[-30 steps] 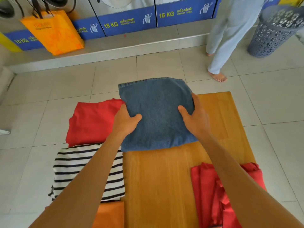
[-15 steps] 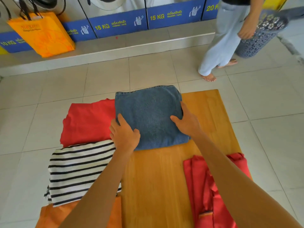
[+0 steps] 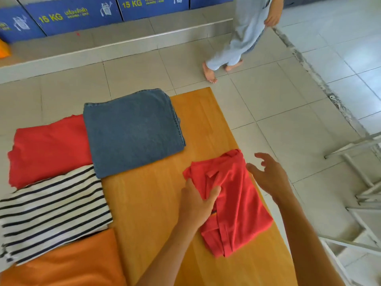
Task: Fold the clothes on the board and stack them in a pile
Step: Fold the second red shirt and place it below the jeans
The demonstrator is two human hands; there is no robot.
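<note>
**Head view: red garment lies under the left hand, right hand closing in from its far side**

Head view, the only one here: the crumpled red garment (image 3: 237,203) lies on the right half of the wooden board (image 3: 148,203), its long axis running from the near right edge up and slightly leftward toward the folded denim piece (image 3: 132,133). The left hand (image 3: 198,203) is on the garment's left edge, thumb and fingers pinching a fold of the red cloth near its upper end. The right hand (image 3: 268,176) hovers just beside the garment's upper right edge, fingers spread and relaxed, holding nothing. The garment therefore sits between the two hands, with the left already in contact and the right nearest the upper right corner.

To the left, apart from the hands, a red folded piece (image 3: 47,149), a striped shirt (image 3: 51,209) and an orange piece (image 3: 66,263) lie along the board's left side. The likely next move is spreading the red garment flat for folding, which calls for the right hand to take that far edge.
</note>
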